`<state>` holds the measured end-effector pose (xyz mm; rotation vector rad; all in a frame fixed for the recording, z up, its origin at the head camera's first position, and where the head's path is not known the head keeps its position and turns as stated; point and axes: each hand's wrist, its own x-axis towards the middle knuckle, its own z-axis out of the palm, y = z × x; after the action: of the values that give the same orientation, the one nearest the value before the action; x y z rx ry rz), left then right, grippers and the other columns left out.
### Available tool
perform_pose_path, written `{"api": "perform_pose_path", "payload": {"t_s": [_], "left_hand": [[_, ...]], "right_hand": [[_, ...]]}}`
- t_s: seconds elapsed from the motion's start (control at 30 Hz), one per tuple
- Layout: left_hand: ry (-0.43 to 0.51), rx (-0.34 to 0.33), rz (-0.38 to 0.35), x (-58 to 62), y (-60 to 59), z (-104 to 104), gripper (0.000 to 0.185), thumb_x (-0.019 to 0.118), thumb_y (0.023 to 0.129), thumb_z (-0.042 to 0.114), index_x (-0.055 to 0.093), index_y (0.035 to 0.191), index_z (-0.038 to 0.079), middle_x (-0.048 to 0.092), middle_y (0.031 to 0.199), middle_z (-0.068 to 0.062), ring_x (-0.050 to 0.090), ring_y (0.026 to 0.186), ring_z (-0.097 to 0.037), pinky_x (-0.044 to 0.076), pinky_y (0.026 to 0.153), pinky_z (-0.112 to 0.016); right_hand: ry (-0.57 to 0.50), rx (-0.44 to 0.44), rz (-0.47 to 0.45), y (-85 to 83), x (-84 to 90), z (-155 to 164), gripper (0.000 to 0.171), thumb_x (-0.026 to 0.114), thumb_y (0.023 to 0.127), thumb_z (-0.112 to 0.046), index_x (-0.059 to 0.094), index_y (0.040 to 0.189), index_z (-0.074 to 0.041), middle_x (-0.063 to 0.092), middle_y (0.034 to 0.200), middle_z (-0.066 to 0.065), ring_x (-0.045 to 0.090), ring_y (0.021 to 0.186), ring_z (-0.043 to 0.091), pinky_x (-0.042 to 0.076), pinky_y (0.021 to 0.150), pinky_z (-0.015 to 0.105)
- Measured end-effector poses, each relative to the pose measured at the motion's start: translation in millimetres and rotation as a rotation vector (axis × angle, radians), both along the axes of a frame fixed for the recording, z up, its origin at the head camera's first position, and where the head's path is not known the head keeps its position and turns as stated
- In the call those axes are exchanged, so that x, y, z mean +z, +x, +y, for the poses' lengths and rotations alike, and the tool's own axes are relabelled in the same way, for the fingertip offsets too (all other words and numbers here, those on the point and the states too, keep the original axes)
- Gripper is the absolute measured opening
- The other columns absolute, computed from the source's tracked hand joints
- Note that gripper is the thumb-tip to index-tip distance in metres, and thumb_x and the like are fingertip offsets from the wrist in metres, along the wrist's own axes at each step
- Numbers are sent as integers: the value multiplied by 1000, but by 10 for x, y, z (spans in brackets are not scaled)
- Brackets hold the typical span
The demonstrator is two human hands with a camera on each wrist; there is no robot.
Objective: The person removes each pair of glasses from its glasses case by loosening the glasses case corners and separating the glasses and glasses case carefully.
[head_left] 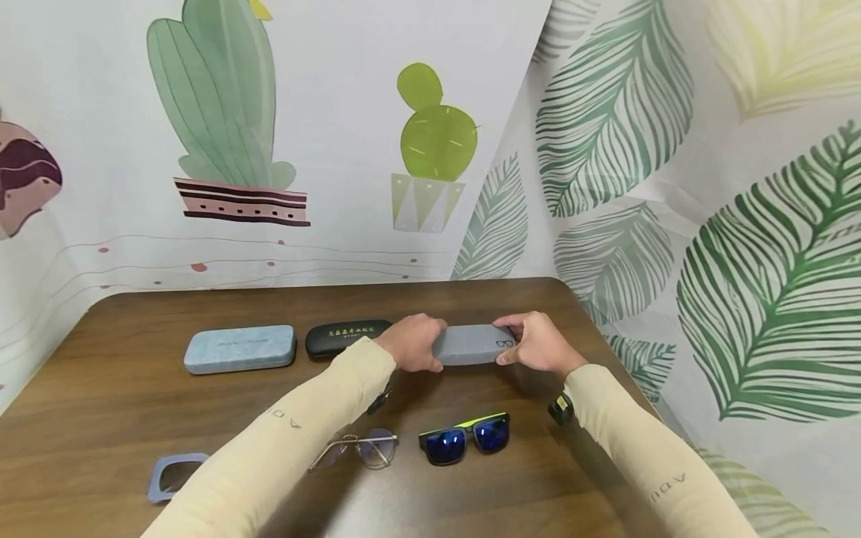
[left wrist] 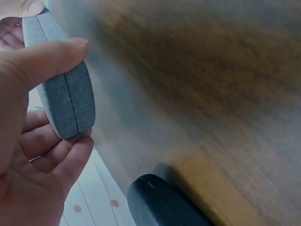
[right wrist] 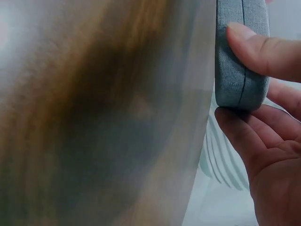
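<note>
Here, both hands grip a closed grey case (head_left: pixel 471 344) by its ends, near the far edge of the table (head_left: pixel 121 403).
Wrist views alone show the case's seam; left hand (head_left: pixel 412 342) and right hand (head_left: pixel 534 345) each curl thumb and fingers around an end. Black case (head_left: pixel 343 336) lies just beside; sunglasses (head_left: pixel 466 438) nearer, bare wood between.

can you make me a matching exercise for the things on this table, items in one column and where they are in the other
1. grey fabric glasses case
2. light blue glasses case
3. black glasses case
4. blue-lensed sunglasses

a. nearest the person, on the brown wooden table
b. farthest left in the row
c. held at both ends
d. middle of the row

Pairs: 1-c, 2-b, 3-d, 4-a
</note>
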<state>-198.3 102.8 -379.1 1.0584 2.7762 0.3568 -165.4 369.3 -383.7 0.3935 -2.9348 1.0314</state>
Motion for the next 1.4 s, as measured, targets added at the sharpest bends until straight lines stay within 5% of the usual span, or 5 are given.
{"api": "perform_pose_path", "payload": {"t_s": [0.13, 0.63, 1.4], "left_hand": [[-22, 28, 35, -28, -64, 7, 75, 87, 85, 29, 56, 146, -1, 66, 142, -16, 65, 127, -26, 52, 109, -40], [-35, 61, 103, -163, -121, 40, 61, 83, 89, 30, 60, 137, 1, 71, 132, -13, 68, 121, -26, 56, 101, -41], [-73, 86, 57, -226, -36, 4, 83, 83, 89, 40, 47, 154, 2, 55, 156, -13, 54, 144, -30, 42, 120, -40]], "right_hand": [[32, 2, 23, -96, -15, -10, 59, 93, 68, -3, 73, 124, 1, 75, 122, 19, 71, 106, 27, 57, 94, 48], [70, -28, 19, -247, -124, -32, 59, 90, 73, -2, 71, 128, 1, 72, 130, 21, 69, 118, 33, 55, 102, 52], [84, -46, -3, -186, -225, -74, 59, 90, 75, -3, 70, 131, 0, 70, 132, 21, 66, 117, 31, 53, 103, 52]]}}
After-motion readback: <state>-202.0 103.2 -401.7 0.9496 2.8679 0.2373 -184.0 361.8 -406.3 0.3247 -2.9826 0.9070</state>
